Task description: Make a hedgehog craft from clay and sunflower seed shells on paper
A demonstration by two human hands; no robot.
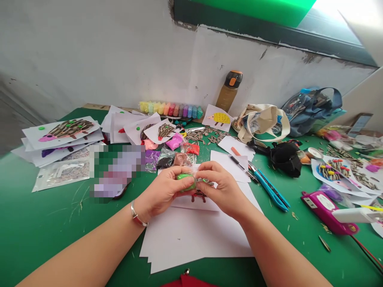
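Note:
A small clear packet of green clay (186, 181) is between my two hands, above a stack of white paper. My left hand (167, 185) grips its body, thumb across the front. The fingers of my right hand (220, 183) pinch the packet's clear plastic edge on the right. Just below lies a card with a hedgehog picture (200, 196), partly covered by my hands. Behind my hands sit more clay packets: purple (152, 158), black (166, 158), brown (181, 159), red (191, 148) and pink (174, 140).
Finished hedgehog cards (68, 129) are stacked at left. Loose sunflower seeds (199, 134) lie behind the clay packets. A blue utility knife (269, 187) and pen (237, 162) lie right of my hands. A magenta glue gun-like device (327, 211) sits farther right. A bottle (229, 91) stands by the wall.

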